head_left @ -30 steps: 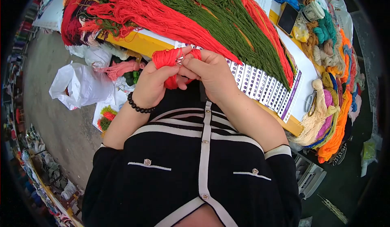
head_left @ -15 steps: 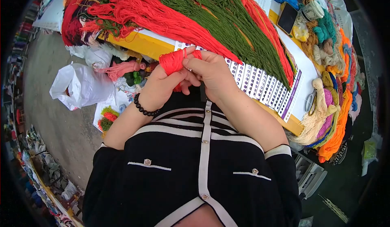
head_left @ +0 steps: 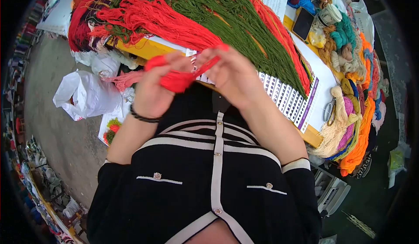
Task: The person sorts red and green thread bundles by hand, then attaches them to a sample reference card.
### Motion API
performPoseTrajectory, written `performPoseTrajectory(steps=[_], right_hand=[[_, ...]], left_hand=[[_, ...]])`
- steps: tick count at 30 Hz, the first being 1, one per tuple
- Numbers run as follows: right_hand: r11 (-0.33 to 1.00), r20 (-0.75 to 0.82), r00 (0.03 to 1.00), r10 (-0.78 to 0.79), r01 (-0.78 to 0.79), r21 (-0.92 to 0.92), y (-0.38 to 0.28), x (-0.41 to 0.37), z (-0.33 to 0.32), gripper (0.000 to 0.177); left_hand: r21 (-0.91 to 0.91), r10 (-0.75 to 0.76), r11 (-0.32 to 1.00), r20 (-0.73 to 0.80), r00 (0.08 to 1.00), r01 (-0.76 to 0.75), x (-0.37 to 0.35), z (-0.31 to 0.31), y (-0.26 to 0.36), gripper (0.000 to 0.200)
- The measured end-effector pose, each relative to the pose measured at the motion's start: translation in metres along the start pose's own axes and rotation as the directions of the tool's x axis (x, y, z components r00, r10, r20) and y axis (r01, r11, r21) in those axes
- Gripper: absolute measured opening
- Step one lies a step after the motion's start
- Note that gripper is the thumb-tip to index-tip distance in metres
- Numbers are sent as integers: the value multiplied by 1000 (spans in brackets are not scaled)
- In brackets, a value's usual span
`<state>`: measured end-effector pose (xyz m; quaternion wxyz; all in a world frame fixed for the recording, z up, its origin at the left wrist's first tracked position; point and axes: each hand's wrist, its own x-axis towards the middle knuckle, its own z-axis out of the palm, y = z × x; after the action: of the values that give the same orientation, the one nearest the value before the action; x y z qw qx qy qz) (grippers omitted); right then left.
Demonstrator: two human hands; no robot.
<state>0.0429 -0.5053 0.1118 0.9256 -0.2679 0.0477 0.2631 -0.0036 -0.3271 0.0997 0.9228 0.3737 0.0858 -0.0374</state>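
Note:
A skein of red thread (head_left: 176, 82) hangs between my two hands, blurred by motion. My left hand (head_left: 152, 91), with a dark beaded bracelet at the wrist, has its fingers wrapped in the skein's thicker part. On the other side my right hand (head_left: 236, 79) has its fingers bent into the same thread, and a red strand band runs across to it. Just beyond the hands, long red thread (head_left: 174, 22) and dark green thread (head_left: 244, 30) lie spread over the table. Partly under them is a white card with rows of holes (head_left: 283, 96).
At the right end of the table lie a phone (head_left: 303, 24), a white cup (head_left: 330, 15), scissors (head_left: 327, 112) and several coloured yarn hanks, including an orange one (head_left: 361, 132). A white plastic bag (head_left: 89, 94) stands left of the table, whose edge is yellow (head_left: 150, 48).
My hands have moved apart from being close together. The red thread, bunched around the left fingers before, now stretches between both hands. The left hand has shifted left.

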Motion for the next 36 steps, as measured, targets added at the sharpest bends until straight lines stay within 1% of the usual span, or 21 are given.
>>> performPoseTrajectory(steps=[2,3,5,7,9,14,17,19,20,22,23,24,25,26,27,28,29,30,31,34,36], right_hand=[[994,173,982,-72,86,-73,-43,-18,-3,9],[952,184,977,-110,156,-261,-68,-35,-8,7],[639,-51,929,-368,213,-739,-109,-74,-14,8],[326,-117,686,-719,184,-927,-139,-99,-38,10],[531,-241,680,-693,255,-808,-190,-123,-86,7],[682,-463,544,-700,317,-658,-278,-171,-180,7],[672,-557,383,-737,330,-663,-322,-202,-222,11],[643,-617,190,-764,302,-703,-343,-221,-244,16],[582,-545,261,-796,87,-808,-351,-229,-260,16],[100,-34,381,-924,154,-983,-296,-186,-246,11],[309,-349,470,-811,-162,-937,-258,-163,-188,13],[140,-206,682,-702,-151,-979,-220,-147,-175,14],[343,-362,798,-482,-209,-916,-175,-123,-130,19],[325,-177,925,-337,-62,-944,-136,-111,-131,23],[76,111,949,-295,140,-987,-94,-98,-130,20],[-323,256,946,-199,183,-929,-67,-94,-92,17],[-205,221,975,-36,210,-956,-50,-89,-75,11],[-210,231,973,-31,220,-953,-42,-91,-56,10],[-198,341,939,-31,329,-923,-40,-90,-52,9],[-187,409,905,-115,385,-904,-66,-95,-39,11],[-84,310,938,-154,300,-950,-86,-104,-37,15]], left_hand=[[-228,60,972,11,998,-56,2,-29,30,32],[-280,114,955,62,992,-93,5,-54,51,37],[-291,261,925,18,965,-245,6,-107,99,41],[-301,247,930,87,965,-211,11,-183,141,42],[-319,270,904,-89,959,-284,12,-228,170,44],[246,456,890,-467,758,-383,23,-276,218,43],[500,617,781,-525,586,-374,18,-293,245,45],[543,653,752,-539,532,-374,7,-288,240,44],[586,694,717,-548,466,-378,6,-282,237,44],[369,438,889,-505,744,-273,4,-266,201,43],[51,198,980,-209,958,-192,3,-268,170,44],[-36,84,995,-267,960,-97,1,-186,119,46],[-148,-122,983,-78,989,110,3,-174,82,43],[-148,-243,946,260,934,288,1,-132,45,39],[-9,-397,917,50,917,398,-5,-57,21,35],[204,-272,934,-124,954,293,-6,-4,-17,33],[135,-460,880,7,888,455,3,-53,-37,37],[256,-498,856,175,849,449,-2,-7,-45,40],[573,-468,773,227,854,272,-2,16,-54,39],[844,-518,510,148,842,165,2,56,-73,42],[737,-511,645,220,831,201,4,70,-78,33]])
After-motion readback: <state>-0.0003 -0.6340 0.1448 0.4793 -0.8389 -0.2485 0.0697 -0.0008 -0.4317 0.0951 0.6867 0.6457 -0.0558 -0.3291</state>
